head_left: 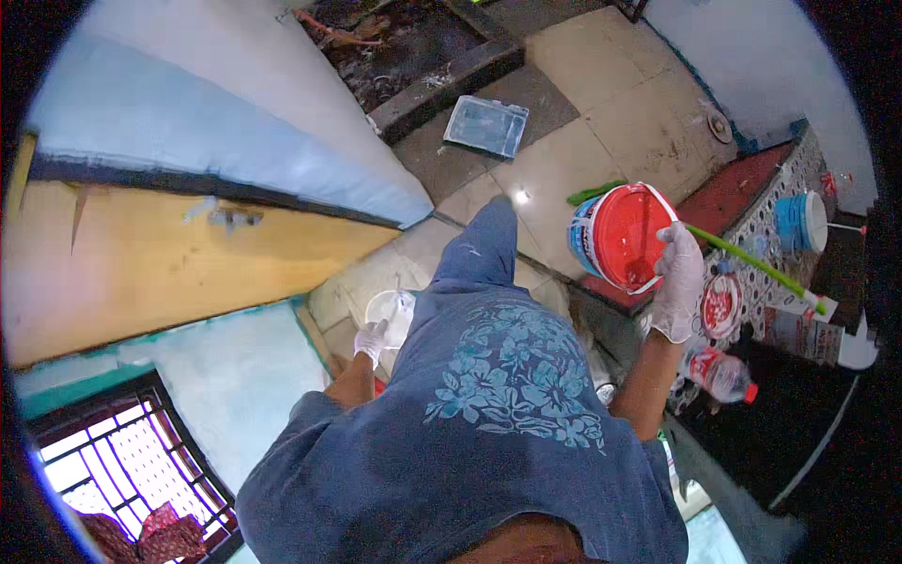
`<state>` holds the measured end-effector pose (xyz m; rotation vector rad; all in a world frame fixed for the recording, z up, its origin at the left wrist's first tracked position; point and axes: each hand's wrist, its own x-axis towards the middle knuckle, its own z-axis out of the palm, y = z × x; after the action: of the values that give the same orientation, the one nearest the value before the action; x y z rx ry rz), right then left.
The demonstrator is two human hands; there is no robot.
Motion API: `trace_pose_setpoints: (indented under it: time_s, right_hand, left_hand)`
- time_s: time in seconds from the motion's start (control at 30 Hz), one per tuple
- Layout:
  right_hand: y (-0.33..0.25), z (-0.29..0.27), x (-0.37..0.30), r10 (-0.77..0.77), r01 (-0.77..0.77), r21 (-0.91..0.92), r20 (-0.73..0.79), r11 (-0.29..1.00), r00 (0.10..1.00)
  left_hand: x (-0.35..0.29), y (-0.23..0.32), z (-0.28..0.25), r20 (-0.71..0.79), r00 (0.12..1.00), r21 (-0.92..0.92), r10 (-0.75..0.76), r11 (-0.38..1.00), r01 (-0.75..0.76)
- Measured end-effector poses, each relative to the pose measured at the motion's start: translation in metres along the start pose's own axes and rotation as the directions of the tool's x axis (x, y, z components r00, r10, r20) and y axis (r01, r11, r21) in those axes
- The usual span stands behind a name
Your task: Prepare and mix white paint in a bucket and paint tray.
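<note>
My right hand [678, 282], in a whitish glove, is closed at the near right side of a paint bucket [631, 240]. This bucket has a red top, a blue and white printed side and a white handle. It is tilted, so its red top faces me. Lower on the left, my gloved left hand [371, 342] is closed on the rim of a white bucket [387, 306]. My clothing hides part of that white bucket. Behind the red-topped bucket runs a green pole [756, 264], with a green piece [595, 194] showing at the bucket's far left.
Ahead on the tiled floor lies a translucent rectangular tray [487, 127], beside a dark raised curb [460, 79]. On the right are a patterned ledge [752, 221], a blue bucket [801, 224], a red-capped plastic bottle [719, 374] and a round red-and-white container [722, 305]. A yellow panel [169, 273] stands left.
</note>
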<state>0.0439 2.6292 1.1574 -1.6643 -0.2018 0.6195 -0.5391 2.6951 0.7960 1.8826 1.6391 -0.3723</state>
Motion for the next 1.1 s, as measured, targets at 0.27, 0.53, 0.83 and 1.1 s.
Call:
trace_pose_setpoints:
  time_s: [0.27, 0.53, 0.83, 1.1]
  right_hand:
    - [-0.069, 0.037, 0.253, 0.013, -0.032, -0.096, -0.192, 0.995, 0.981]
    - [-0.182, -0.012, 0.442, -0.022, 0.020, -0.010, -0.369, 1.000, 0.929]
    - [-0.260, -0.092, 0.634, -0.165, 0.191, -0.008, -0.545, 0.982, 0.822]
    - [-0.275, -0.191, 0.786, -0.319, 0.201, -0.297, -0.429, 0.934, 0.845]
  left_hand:
    - [0.185, 0.184, -0.098, 0.248, 0.935, 0.302, 0.254, 0.896, -0.324]
    - [0.347, 0.406, -0.239, 0.319, 0.867, 0.279, 0.383, 0.836, -0.472]
    - [0.475, 0.597, -0.307, 0.292, 0.870, 0.239, 0.396, 0.851, -0.467]
    - [0.599, 0.939, -0.278, 0.322, 0.828, 0.186, 0.460, 0.827, -0.531]
